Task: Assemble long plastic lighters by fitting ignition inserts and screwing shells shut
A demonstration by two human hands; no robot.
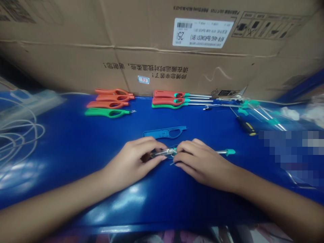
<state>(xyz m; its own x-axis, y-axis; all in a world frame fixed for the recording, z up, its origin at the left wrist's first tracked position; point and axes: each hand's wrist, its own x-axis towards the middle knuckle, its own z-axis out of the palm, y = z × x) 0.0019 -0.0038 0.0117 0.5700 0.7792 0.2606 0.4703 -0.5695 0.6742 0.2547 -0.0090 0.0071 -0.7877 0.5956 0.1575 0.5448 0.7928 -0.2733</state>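
Observation:
My left hand point(138, 155) is closed round a clear lighter fuel tank point(162, 153), pinching it between thumb and fingers. From the other side my right hand point(199, 162) closes over the green fitting at the tank's end. A metal lighter tube point(220, 152) with a green tip point(230, 152) sticks out past my right hand; whether it joins the tank is hidden by the fingers. Just beyond my hands lies a blue lighter handle half point(158, 132), its hollow inside facing up.
Orange and green lighter handles point(108, 113) lie at the back left. Red-handled lighters with metal tubes point(165, 93) rest near the cardboard box point(149, 44). To the right are a screwdriver point(245, 125) and loose green-ended tubes point(265, 116). Coiled white cable point(21, 136) lies left.

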